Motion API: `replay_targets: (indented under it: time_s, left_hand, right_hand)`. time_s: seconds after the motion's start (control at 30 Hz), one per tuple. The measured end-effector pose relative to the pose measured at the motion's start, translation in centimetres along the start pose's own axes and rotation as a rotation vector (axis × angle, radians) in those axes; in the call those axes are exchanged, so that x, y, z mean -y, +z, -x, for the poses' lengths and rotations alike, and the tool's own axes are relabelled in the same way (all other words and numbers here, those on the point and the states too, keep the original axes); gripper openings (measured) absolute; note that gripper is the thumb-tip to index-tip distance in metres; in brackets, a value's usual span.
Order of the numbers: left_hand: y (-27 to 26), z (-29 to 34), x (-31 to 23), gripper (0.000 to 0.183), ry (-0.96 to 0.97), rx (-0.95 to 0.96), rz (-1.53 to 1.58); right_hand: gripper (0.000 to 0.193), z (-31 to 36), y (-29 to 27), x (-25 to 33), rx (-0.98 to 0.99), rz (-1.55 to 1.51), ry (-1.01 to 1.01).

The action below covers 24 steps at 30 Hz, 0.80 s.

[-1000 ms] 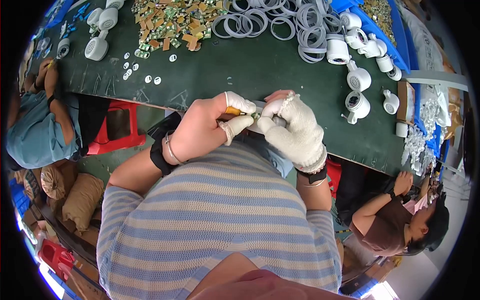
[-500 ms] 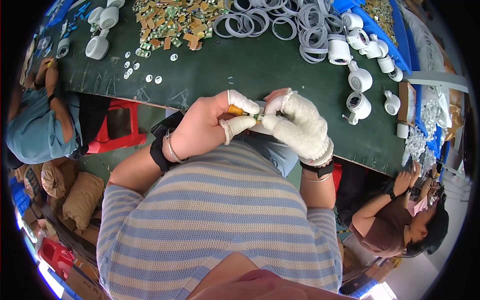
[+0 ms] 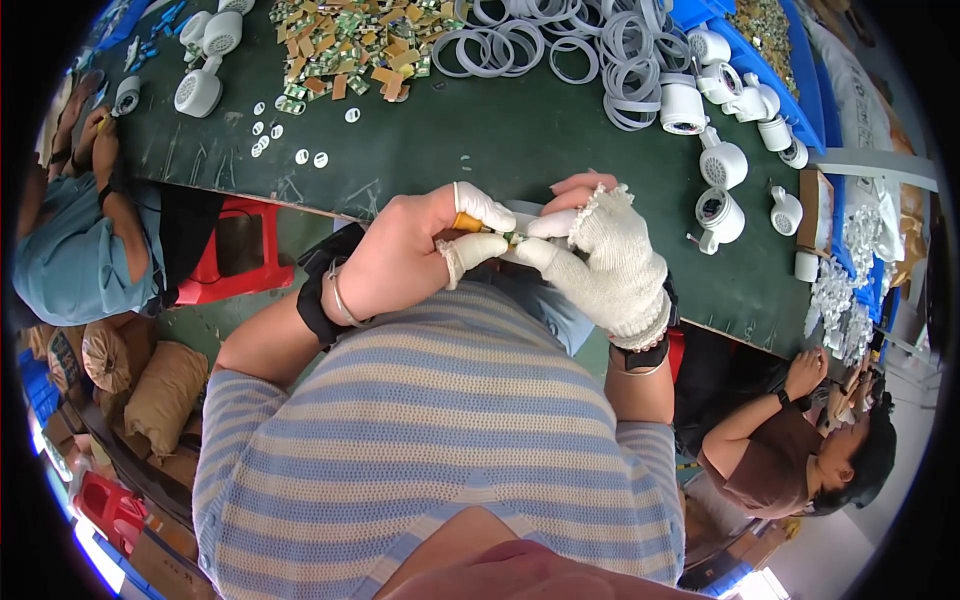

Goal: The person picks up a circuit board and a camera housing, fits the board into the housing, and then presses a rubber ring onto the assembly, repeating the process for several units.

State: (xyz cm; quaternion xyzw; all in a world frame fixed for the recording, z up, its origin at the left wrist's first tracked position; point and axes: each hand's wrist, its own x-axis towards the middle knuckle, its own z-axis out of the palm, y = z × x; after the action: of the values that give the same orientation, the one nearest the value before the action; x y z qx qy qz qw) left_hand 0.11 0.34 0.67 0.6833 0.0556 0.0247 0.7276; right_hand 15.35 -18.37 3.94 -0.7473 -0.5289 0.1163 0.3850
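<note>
My left hand (image 3: 400, 250), white coverings on thumb and forefinger, is closed in a pinch on a small green circuit board (image 3: 513, 239) with an orange-yellow piece (image 3: 466, 221) beside it. My right hand (image 3: 615, 265), in a white knit glove with some bare fingertips, meets it from the right. Its thumb and forefinger are closed at the board's right end, while the other fingers are lifted and stretched. A pale, rounded thing (image 3: 524, 207) shows partly behind the fingertips; its kind is hidden. Both hands are held at the table's near edge, above my lap.
The green table (image 3: 400, 140) bears a heap of small circuit boards (image 3: 365, 40), grey rings (image 3: 572, 60), white round discs (image 3: 302, 157) and white camera-like housings (image 3: 722, 165). A blue bin (image 3: 800, 90) stands at the right. Co-workers sit left and right; a red stool (image 3: 240, 250) is at left.
My right hand has shifted slightly right, its outer fingers lifting and opening out. My left hand keeps its pinch in nearly the same place.
</note>
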Motion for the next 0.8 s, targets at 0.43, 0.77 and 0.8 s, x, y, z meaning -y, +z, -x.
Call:
replay_targets:
  time_s: [0.43,0.77,0.8]
  left_hand:
    - [-1.0,-0.8,-1.8,0.020,0.021,-0.022,-0.247]
    - [-23.2,0.4,-6.7,0.053,0.132,-0.906,-0.837]
    - [-23.4,-0.1,-6.1,0.061,0.193,-0.945,-1.003]
  right_hand:
    - [0.031,-0.4,0.2,-0.2,-0.036,0.029,-0.093]
    - [0.027,3.7,-1.5,-1.6,-0.428,0.067,0.152]
    - [0.030,4.2,-2.3,-1.8,-0.595,0.279,0.264]
